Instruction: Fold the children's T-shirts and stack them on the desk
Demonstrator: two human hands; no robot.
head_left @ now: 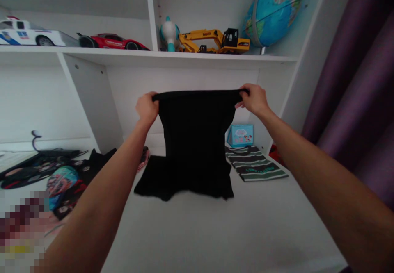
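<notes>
A black garment (193, 142) hangs in front of me, stretched flat by its top edge. My left hand (147, 110) is closed on the left end of that edge. My right hand (254, 98) pinches the right end. The garment's lower part touches the white desk top (215, 228) and spreads out a little there.
A folded striped garment (255, 164) lies at the right, with a small blue card (242, 135) behind it. A heap of dark printed clothes (64, 174) lies at the left. The shelf above carries toy cars (112, 41), a yellow excavator (215, 40) and a globe (272, 12). Purple curtain (353, 92) at right.
</notes>
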